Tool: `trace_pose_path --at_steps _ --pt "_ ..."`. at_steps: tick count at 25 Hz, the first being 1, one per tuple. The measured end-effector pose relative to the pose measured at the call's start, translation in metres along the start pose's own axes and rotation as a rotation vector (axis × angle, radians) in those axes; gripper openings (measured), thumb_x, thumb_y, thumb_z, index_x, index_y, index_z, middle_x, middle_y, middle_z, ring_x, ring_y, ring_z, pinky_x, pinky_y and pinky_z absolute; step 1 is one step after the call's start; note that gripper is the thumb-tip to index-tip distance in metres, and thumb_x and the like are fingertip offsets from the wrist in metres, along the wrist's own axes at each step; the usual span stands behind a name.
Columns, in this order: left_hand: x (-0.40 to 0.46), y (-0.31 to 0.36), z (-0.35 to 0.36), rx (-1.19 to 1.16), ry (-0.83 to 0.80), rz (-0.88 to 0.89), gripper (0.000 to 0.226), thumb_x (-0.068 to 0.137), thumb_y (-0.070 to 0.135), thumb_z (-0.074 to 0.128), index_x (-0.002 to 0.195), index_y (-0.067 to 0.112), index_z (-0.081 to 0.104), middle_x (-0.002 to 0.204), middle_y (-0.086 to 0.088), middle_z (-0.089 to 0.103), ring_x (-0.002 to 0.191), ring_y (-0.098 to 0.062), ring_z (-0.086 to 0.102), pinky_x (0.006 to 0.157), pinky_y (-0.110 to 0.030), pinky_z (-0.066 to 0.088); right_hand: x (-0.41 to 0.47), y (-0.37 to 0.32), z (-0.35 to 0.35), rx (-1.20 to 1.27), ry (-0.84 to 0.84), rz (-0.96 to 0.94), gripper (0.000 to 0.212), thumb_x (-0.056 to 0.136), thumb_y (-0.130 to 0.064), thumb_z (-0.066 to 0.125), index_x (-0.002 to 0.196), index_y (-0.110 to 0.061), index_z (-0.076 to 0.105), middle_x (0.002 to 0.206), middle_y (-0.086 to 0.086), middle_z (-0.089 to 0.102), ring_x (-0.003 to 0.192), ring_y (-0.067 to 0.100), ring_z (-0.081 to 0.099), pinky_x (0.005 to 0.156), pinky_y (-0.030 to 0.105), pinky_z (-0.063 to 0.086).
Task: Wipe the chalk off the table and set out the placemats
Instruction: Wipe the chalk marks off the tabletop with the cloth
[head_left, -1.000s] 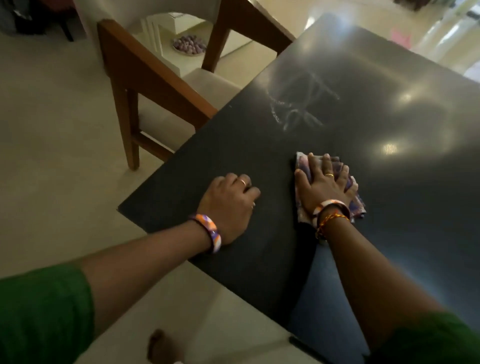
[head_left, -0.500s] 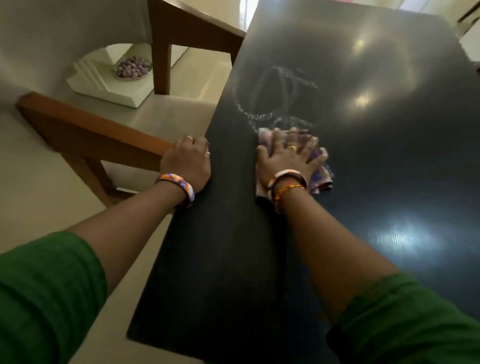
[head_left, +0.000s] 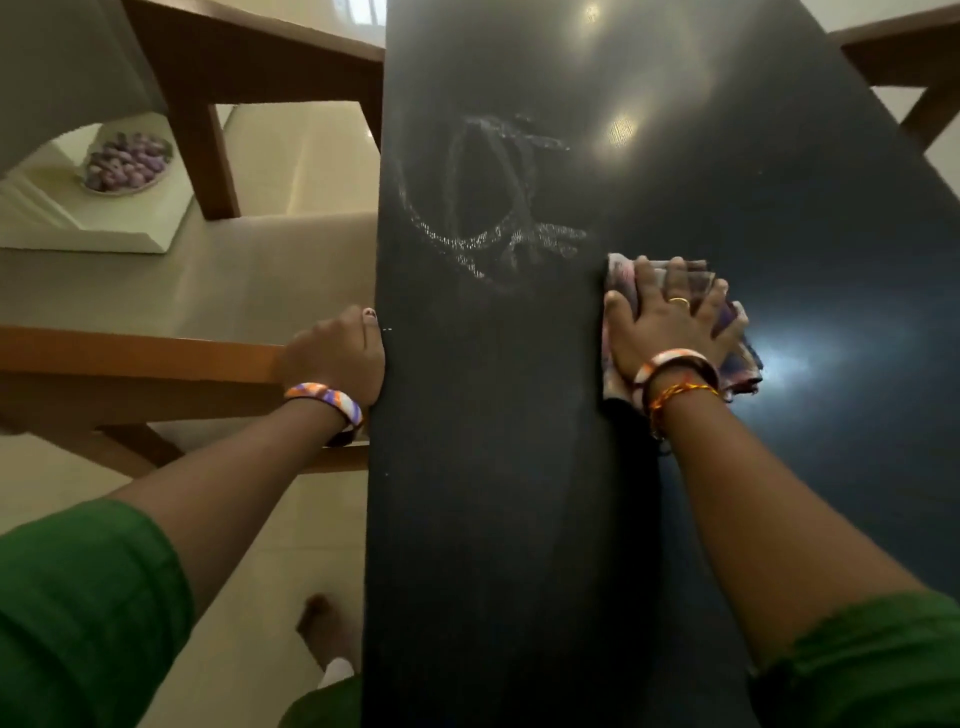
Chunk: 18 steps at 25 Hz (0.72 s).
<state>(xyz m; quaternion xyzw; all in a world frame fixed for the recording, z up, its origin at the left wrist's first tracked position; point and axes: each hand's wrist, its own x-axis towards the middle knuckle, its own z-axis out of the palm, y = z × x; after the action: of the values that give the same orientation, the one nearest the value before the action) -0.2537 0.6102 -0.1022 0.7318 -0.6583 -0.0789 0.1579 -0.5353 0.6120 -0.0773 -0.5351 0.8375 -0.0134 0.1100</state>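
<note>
A long black table (head_left: 509, 519) runs away from me. White chalk scribbles (head_left: 493, 208) cover its near-left area, partly smeared at the bottom. My right hand (head_left: 670, 322) presses flat on a folded multicoloured cloth (head_left: 737, 358), just right of and below the chalk marks. My left hand (head_left: 337, 358) rests against the table's left edge, fingers curled over the side, holding nothing else. No placemats are in view.
A wooden chair (head_left: 145, 364) with a pale seat stands tight against the table's left side. Another wooden piece (head_left: 904, 57) shows at the top right. A bowl of purple balls (head_left: 127, 163) sits on a white stand at the far left. My foot (head_left: 324, 629) is below.
My right hand slid the cloth up to the chalk, then right of it; the lower marks look smeared. My left hand moved off the tabletop to its left edge.
</note>
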Motion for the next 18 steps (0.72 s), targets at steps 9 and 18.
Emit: trace_pose_path --at_steps 9,18 --pt "0.033 -0.031 -0.018 -0.022 -0.417 0.344 0.041 0.099 0.036 0.03 0.098 0.009 0.061 0.095 -0.013 0.064 0.085 -0.029 0.06 0.075 -0.035 0.045 -0.106 -0.14 0.04 -0.035 -0.026 -0.352 0.056 0.096 -0.059 0.025 0.148 -0.047 0.008 0.16 -0.009 -0.001 0.146 0.028 -0.01 0.114 0.053 -0.008" --pt "0.049 -0.056 -0.039 0.195 -0.65 0.497 0.053 0.1 0.044 0.019 0.071 0.011 0.05 0.063 -0.004 0.048 0.057 -0.016 0.047 0.062 -0.028 0.039 -0.154 -0.118 0.043 -0.024 0.01 0.166 0.062 0.091 -0.063 0.014 0.149 -0.044 0.003 0.16 -0.008 -0.007 0.145 0.033 -0.011 0.114 0.056 -0.009"
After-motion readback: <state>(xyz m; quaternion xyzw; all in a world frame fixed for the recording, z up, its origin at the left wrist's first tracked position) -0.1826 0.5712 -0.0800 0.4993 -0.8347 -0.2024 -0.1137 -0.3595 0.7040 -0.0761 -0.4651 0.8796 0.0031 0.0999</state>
